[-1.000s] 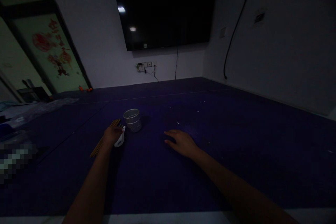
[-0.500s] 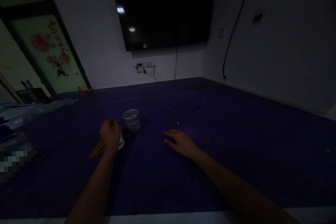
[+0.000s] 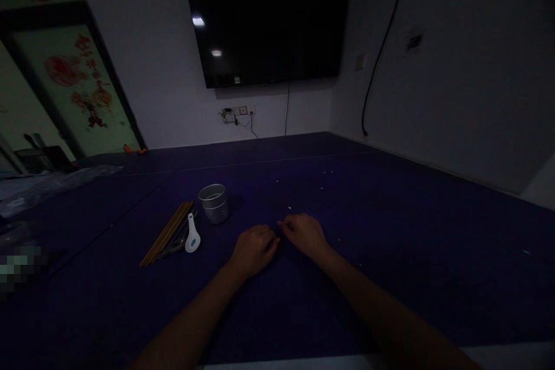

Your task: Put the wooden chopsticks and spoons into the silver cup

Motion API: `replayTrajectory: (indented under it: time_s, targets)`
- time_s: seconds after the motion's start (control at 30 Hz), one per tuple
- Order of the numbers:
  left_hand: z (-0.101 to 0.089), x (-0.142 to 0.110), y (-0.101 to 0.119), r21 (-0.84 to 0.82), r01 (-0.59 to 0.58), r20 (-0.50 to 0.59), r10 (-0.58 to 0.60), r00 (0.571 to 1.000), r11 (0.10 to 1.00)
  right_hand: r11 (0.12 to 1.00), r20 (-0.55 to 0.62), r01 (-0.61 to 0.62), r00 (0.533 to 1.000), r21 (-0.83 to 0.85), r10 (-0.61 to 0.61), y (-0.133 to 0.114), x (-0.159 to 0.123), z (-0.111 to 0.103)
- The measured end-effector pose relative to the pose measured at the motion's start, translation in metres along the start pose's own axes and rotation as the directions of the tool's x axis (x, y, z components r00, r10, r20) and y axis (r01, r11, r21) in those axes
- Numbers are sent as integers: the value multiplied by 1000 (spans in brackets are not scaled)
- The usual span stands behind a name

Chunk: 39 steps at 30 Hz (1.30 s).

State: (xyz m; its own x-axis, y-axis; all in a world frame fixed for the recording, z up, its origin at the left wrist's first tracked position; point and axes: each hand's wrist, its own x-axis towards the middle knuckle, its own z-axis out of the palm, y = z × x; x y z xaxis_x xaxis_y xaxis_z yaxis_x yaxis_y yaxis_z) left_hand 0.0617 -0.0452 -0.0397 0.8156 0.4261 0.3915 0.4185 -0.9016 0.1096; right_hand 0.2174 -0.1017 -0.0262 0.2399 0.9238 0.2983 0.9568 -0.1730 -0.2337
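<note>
My left hand [image 3: 255, 248] rests low over the dark blue surface, its fingers loosely bent and the thumb apart. Just to its right is my right hand [image 3: 306, 234], also loosely bent, with its fingertips close to those of the left. Nothing shows in either hand. Left of the hands lies a white spoon [image 3: 192, 240] with a small blue mark in its bowl. Several wooden chopsticks [image 3: 167, 234] lie in a slanted bundle beyond it. Dark metal utensils [image 3: 176, 245], hard to make out, lie between these. Behind the spoon a silvery metal cup [image 3: 214, 205] stands upright.
The blue surface [image 3: 390, 277] stretches to the walls. Small white scraps [image 3: 321, 188] are scattered on it. Clear plastic sheeting [image 3: 56, 185] lies at the left. A black television [image 3: 273, 23] hangs above wall sockets [image 3: 240, 110]; a dark cable [image 3: 381, 58] hangs at the right.
My left hand has let go of what it held by the chopsticks and moved right, beside my right hand. The spoon is now fully uncovered. My right hand's fingers have bent inward.
</note>
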Motion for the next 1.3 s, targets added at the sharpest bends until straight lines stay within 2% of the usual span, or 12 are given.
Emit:
replayTrajectory:
  time_s: [0.3,1.03,1.1,1.17,1.2,1.27,1.3]
  targets:
    - [-6,-2,-17,-65,108,47,-105,993,992,998,46,-6,999,-56,8,4,3,9]
    - [-6,-2,-13,-75,66,74,-60,995,995,998,126,38,992,-44,-32,6,1,10]
    - [-5,-3,-13,-61,55,12,-54,998,997,998,127,38,991,-42,-32,5,1,9]
    - [-8,-4,-19,-29,70,-131,-74,989,997,998,132,47,990,-47,-40,5,1,9]
    - [-11,-5,-24,-7,98,-230,-97,968,995,997,133,52,990,-52,-45,5,1,9]
    - [-22,-7,-39,37,214,-454,-174,874,976,996,133,62,990,-61,-53,4,0,9]
    - [-30,-9,-48,50,303,-564,-223,795,952,996,132,66,990,-65,-57,5,0,9]
